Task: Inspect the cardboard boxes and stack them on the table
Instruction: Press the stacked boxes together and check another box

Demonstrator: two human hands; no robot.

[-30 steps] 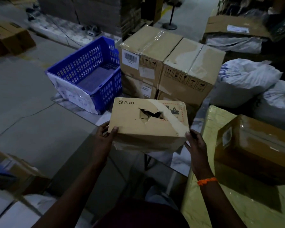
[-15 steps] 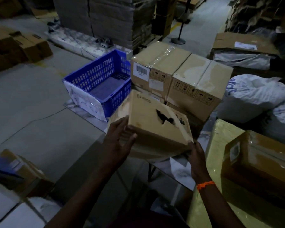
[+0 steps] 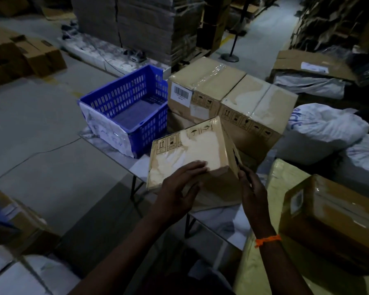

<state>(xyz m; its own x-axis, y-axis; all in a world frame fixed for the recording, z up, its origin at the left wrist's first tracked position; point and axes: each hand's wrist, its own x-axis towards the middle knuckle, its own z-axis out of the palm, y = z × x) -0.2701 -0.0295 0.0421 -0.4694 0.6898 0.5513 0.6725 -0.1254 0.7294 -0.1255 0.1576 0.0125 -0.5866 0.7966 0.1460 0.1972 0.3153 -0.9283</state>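
A small cardboard box is held tilted in the air over the near edge of the table. Its upturned face shows handling symbols and shiny tape; a torn side faces right. My left hand grips the near corner, fingers lying over the upturned face. Pressed against the box's torn right side is my right hand, its fingers fairly straight. Behind it on the table stand two larger taped boxes, the left one bearing a barcode label and the right one with a row of symbols.
A blue plastic crate sits on the table's left part. At the right, another taped box rests on a yellow-wrapped package, with white sacks beyond. More boxes lie low at the left.
The box has been turned over: the PICO face with the hole swung to the right side and a face with symbols came up. My left hand shifted onto that face.
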